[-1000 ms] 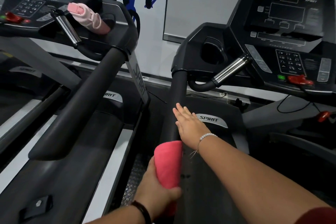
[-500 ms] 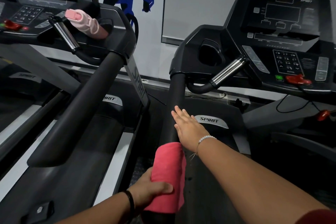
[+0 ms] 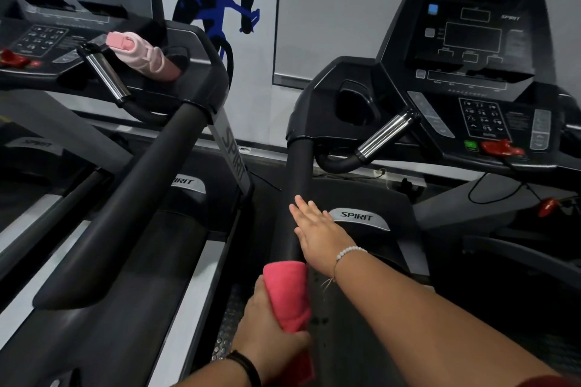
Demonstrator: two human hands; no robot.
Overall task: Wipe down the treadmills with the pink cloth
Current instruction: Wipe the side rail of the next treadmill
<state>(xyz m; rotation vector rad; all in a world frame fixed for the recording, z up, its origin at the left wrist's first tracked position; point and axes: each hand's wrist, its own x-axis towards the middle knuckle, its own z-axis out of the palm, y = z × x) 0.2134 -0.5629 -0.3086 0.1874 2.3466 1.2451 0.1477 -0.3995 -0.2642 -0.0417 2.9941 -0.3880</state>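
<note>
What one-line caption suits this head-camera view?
Left hand wraps a pink cloth around a treadmill handrail; right hand rests flat beside it.

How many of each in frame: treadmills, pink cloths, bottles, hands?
Treadmills: 2, left and right
Pink cloth: 1, wrapped on the right treadmill's handrail
Pink bottle: 1, in the left console
Hands: 2, left hand gripping the cloth, right hand open
Total: 6
</note>
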